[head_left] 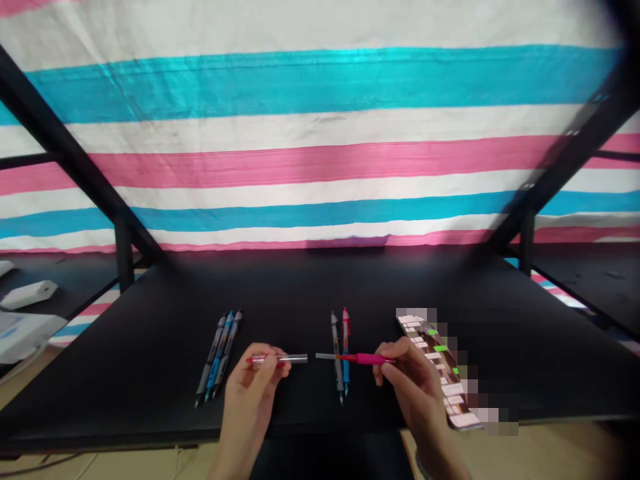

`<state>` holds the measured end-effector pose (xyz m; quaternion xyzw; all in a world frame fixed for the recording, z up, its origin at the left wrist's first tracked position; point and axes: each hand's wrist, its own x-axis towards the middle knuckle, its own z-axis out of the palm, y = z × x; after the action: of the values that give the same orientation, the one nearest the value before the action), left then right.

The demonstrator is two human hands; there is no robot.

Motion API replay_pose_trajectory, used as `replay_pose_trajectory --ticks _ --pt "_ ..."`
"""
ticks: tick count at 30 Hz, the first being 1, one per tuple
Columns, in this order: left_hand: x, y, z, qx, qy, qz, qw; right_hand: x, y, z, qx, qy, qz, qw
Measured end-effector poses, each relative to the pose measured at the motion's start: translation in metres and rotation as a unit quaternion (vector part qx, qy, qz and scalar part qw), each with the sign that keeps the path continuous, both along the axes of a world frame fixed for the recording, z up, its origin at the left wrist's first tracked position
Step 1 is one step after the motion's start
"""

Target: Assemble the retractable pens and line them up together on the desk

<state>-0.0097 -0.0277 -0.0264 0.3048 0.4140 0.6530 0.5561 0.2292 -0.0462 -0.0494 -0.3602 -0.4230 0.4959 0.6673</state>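
Pen halves: I hold a pen taken apart in two pieces over the front of the table, one piece in each hand, their inner ends facing each other across a small gap.
Left piece: the clear barrel half [280, 359] with a red end lies level, its long axis running left to right, its open end pointing right.
Right piece: the pink grip half [357, 358] with its thin refill also lies level along the same line, the refill pointing left toward the barrel.
Left hand: my left hand [255, 383] is curled, thumb and fingers pinched shut on the barrel half.
Right hand: my right hand [413, 380] is curled too, fingertips pinched on the pink grip end.
Pair of pens: a grey and a red-and-blue pen [341, 357] lie side by side on the table under the refill, long axes running away from me.
Three pens: a group of three pens [219, 357] lies just left of my left hand, slanted, touching one another.
Containers: I see none holding anything.
Phone: a phone [440, 367], screen blurred, lies just right of my right hand.
Surface: a black table [150, 333], matte.
Room: a striped tarp [320, 133] in white, blue and pink hangs behind, with black frame bars [70, 160] at both sides.
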Motion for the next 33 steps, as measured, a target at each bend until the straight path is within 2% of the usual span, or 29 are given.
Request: replay_pose_trajectory --ticks 17,22,25,29,33 --pt "0.004 -0.001 0.004 -0.001 0.014 -0.025 1.0 -0.002 -0.002 0.004 0.019 -0.046 0.023 0.999" --pt "0.007 -0.005 0.001 0.001 0.094 -0.06 0.994 -0.01 0.0 0.003 0.075 -0.151 0.041 0.985" --pt "0.007 -0.006 0.0 -0.008 0.137 -0.079 0.987 -0.013 0.0 0.003 0.11 -0.216 0.019 0.97" --pt "0.007 -0.006 0.003 -0.007 0.143 -0.079 0.986 -0.013 0.0 0.006 0.095 -0.295 -0.036 0.95" --pt "0.006 -0.008 0.002 -0.001 0.143 -0.084 0.986 -0.009 0.0 0.011 0.1 -0.386 -0.024 0.917"
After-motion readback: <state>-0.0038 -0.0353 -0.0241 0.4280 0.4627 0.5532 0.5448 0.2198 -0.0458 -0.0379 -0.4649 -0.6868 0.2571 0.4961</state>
